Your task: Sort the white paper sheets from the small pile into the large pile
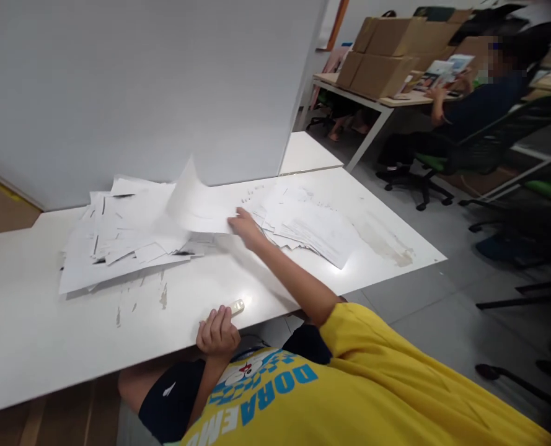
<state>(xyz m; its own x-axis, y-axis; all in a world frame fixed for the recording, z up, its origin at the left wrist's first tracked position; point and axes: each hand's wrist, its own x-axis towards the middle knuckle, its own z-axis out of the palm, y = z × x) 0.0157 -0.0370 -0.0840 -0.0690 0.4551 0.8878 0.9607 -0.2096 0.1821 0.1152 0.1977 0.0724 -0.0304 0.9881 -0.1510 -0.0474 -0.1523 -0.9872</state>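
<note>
My right hand [246, 228] pinches the edge of a white sheet of paper [201, 207], which curls up at its far corner, between two paper groups. To the left lies a messy pile of papers [117, 238], its sheets at odd angles. On the right, a spread stack of printed papers [307, 226] fans across the white table. Near the table's front edge, my left hand [218, 333] is curled around a small cream-coloured object [237, 307] with a rounded end; its kind is hard to make out, and most of it hides under the fingers.
A grey-white panel [140, 87] stands along the back of the white table [173, 322]. At the left edge is a cardboard box [3, 204]. Another person [480, 105] sits at a desk with stacked cartons [377, 62] at the upper right, handling printed papers. Office chairs [433, 167] stand behind.
</note>
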